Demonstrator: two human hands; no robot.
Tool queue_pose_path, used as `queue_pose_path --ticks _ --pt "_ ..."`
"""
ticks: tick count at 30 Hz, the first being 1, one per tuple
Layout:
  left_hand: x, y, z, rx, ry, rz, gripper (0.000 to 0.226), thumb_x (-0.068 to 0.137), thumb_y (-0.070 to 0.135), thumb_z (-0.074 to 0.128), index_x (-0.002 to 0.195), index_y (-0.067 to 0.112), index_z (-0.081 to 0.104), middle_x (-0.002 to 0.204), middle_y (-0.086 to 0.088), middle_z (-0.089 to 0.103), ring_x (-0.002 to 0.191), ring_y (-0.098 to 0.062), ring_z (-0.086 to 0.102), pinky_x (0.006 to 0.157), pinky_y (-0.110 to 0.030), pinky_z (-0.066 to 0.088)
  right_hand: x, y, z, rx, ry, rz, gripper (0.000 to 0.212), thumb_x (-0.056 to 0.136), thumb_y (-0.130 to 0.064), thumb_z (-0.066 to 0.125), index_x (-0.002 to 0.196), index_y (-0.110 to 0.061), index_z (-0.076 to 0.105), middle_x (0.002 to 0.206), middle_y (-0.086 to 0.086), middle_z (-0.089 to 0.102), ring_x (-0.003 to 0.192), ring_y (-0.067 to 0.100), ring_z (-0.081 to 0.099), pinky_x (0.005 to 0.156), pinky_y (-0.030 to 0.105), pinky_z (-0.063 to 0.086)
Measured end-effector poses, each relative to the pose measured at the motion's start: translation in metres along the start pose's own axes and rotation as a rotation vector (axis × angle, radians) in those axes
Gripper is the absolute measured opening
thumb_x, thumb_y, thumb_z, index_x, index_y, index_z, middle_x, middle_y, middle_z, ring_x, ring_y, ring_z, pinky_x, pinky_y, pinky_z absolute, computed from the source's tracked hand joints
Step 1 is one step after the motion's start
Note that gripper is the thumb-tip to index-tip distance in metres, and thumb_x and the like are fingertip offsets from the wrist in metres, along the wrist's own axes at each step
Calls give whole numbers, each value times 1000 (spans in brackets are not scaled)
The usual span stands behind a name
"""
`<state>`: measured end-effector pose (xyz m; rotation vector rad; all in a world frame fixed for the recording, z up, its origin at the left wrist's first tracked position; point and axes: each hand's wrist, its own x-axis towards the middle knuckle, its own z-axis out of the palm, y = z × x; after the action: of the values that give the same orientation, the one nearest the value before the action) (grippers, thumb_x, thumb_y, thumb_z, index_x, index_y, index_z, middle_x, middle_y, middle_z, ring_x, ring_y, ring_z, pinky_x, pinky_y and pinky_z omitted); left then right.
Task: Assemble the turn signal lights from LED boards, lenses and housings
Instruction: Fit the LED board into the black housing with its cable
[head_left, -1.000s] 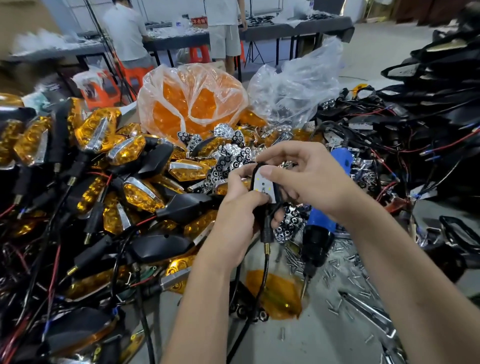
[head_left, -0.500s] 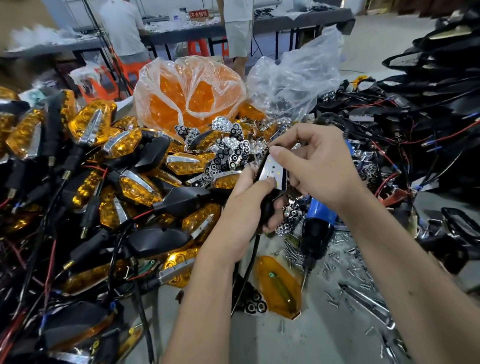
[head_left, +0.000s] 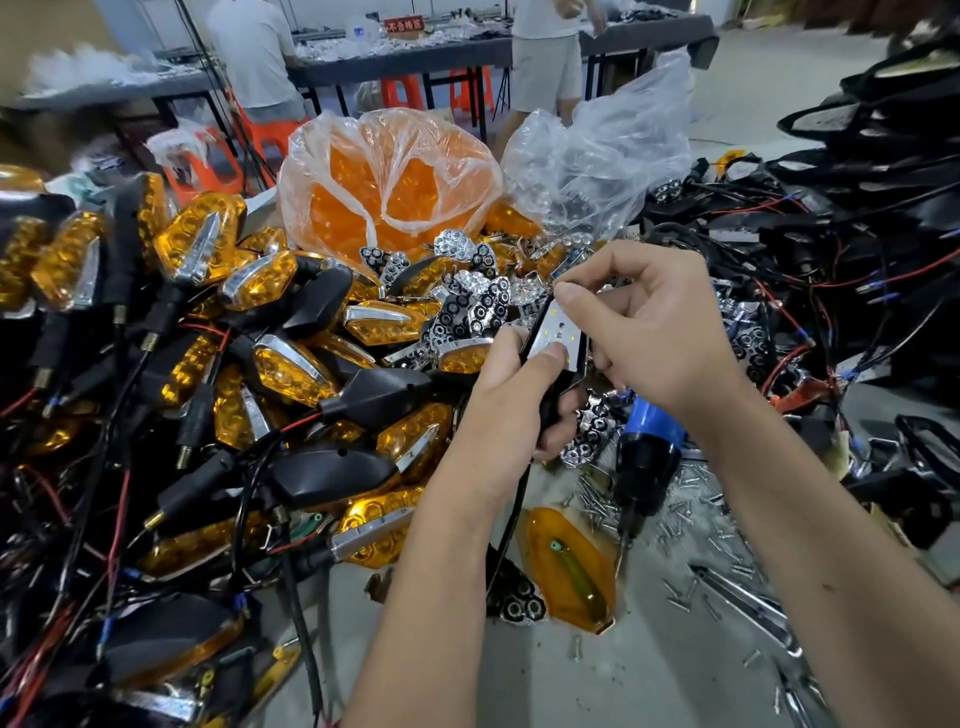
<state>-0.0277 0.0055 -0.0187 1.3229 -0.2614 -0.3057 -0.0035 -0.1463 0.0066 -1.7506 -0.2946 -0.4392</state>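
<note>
The LED board (head_left: 555, 332), a small white plate with yellow dots, sat in the open face of a black housing (head_left: 551, 400) held up above the desk (head_left: 649, 670) between both hands. The left hand (head_left: 511, 410) gripped the housing from below, fingers curled round its stem and its thumb pressing flat on the lower part of the board. The right hand (head_left: 657, 332) came in from the right, its fingers curled, with the index fingertip touching the board's top edge and the thumb behind the housing's right side. A black cable (head_left: 511, 519) hung from the housing down toward the desk.

Just below the hands lay a loose amber lens (head_left: 571, 571) face down, beside a blue-and-black electric screwdriver (head_left: 647, 457) and a scatter of small screws (head_left: 691, 499). To the left rose a heap of finished turn signals (head_left: 280, 374) with amber lenses and black bodies, tangled in wires. Behind the hands lay chrome reflectors (head_left: 478, 306), a clear bag of amber lenses (head_left: 387, 182) and another, nearly clear plastic bag (head_left: 597, 156). To the right was a dark pile of black housings with red and black wires (head_left: 831, 270). Two people stood at tables far behind.
</note>
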Motion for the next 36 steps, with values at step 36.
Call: queue_pose_path --ticks 36 --pt "5 -6 6 173 58 199 23 109 17 31 130 23 38 76 -14 66 58 -27 58 49 -35 49 2 -9 -4 -130 -259 44 10 96 -6 73 86 -7 74 46 -11 61 28 15 50 35 21 40"
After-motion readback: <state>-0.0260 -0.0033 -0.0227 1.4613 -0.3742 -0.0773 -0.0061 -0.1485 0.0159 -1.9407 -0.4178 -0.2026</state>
